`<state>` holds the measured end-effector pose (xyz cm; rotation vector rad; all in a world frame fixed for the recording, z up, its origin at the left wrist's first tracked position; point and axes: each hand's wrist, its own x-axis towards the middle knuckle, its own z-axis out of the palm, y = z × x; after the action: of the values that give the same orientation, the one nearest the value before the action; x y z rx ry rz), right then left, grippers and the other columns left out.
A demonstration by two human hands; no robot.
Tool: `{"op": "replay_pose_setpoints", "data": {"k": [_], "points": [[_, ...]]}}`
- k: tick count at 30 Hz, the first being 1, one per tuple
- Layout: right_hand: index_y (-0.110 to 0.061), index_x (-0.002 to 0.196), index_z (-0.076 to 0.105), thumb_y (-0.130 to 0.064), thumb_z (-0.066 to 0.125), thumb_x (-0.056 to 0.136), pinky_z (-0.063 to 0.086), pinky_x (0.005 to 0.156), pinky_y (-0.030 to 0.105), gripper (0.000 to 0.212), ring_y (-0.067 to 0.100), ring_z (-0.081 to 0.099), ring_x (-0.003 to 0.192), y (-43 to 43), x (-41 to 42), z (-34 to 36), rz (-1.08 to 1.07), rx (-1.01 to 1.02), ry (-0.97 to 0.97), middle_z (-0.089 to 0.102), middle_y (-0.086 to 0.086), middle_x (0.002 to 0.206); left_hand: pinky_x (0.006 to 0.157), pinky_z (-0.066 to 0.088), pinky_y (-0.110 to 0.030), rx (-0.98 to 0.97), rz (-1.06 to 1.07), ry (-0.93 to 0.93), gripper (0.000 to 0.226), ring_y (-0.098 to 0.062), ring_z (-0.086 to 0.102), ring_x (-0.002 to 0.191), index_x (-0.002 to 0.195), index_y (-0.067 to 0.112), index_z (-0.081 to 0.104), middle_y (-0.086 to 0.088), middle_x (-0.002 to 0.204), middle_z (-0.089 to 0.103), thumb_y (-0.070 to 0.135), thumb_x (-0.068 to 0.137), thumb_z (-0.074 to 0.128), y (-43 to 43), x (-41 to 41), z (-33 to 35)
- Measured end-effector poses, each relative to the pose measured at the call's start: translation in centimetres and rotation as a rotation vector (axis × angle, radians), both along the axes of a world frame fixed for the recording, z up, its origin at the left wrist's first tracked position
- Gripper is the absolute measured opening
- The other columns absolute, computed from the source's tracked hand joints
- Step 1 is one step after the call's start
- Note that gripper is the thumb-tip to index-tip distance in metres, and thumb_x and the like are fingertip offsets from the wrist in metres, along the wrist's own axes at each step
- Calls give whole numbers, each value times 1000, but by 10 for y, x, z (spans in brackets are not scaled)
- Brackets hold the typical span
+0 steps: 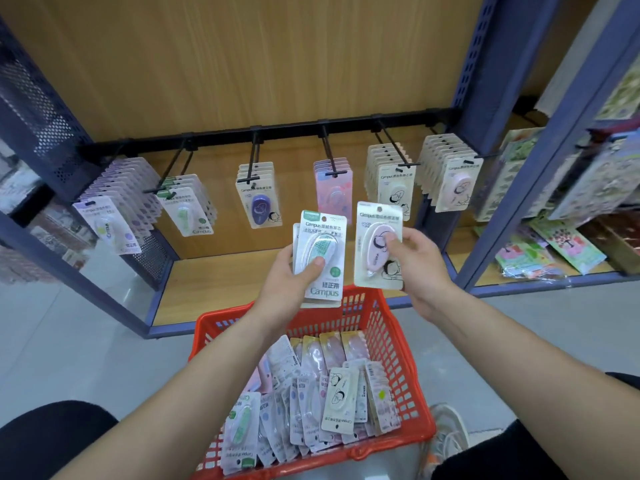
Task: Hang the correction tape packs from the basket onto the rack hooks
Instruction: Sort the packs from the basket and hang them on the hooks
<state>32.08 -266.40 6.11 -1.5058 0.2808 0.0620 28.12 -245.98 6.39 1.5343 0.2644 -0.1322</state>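
Spare green packs (pixel 320 252) are being gripped by the left hand (pixel 289 289). A pink pack (pixel 379 244) is being pinched by the right hand (pixel 420 265), guessing for the 2 o'clock hook (pixel 483 155).

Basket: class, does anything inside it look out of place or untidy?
Yes. In the red basket the packs stand in leaning, uneven rows, and one cream pack lies flat across their tops instead of standing among them.

packs (pixel 313 403) in basket (pixel 398 344), rack (pixel 263 130) behind
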Motion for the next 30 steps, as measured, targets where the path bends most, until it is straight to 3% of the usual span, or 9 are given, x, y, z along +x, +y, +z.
{"op": "replay_pose_setpoints", "data": {"k": [3,6,11,17,22,30], "points": [[-18,107,72,-26,65,100,58,90,59,13,32,74,98,-57,24,8,23,-163,-1,78,4,98,77,64,-38,3,-18,-4,35,-20,77,96,129,28,53,4,115,74,21,99,67,-20,15,5],[-18,101,73,-20,62,101,58,92,54,11,34,72,103,-115,46,10,10,-292,-6,78,3,95,75,64,-38,-15,-19,0,43,-20,77,94,135,23,51,3,114,73,19,97,70,-49,31,6],[-23,102,66,-21,56,105,54,99,54,11,29,70,106,-176,86,-3,-81,-230,-32,73,1,106,67,63,-31,-48,-31,5,40,-17,78,86,133,19,54,5,106,75,15,96,70,-94,54,-2],[-12,129,58,-24,52,107,47,68,25,26,10,65,97,-175,127,-12,-166,-159,-101,68,-1,112,65,62,-31,-15,-33,8,45,-20,78,90,136,18,54,0,113,76,16,95,71,-114,74,-17],[-20,128,62,-25,50,107,49,68,25,25,9,68,91,-178,143,-18,-195,-193,-129,74,-5,98,68,63,-35,-25,-40,6,46,-24,78,94,138,18,54,-3,117,76,16,95,71,-115,83,-22],[-23,128,64,-25,51,105,49,70,26,26,11,68,98,-173,150,-23,-198,-223,-127,72,-6,108,66,63,-34,-57,-53,-12,47,-24,78,94,138,20,54,-2,115,77,14,95,71,-112,87,-22]]}}
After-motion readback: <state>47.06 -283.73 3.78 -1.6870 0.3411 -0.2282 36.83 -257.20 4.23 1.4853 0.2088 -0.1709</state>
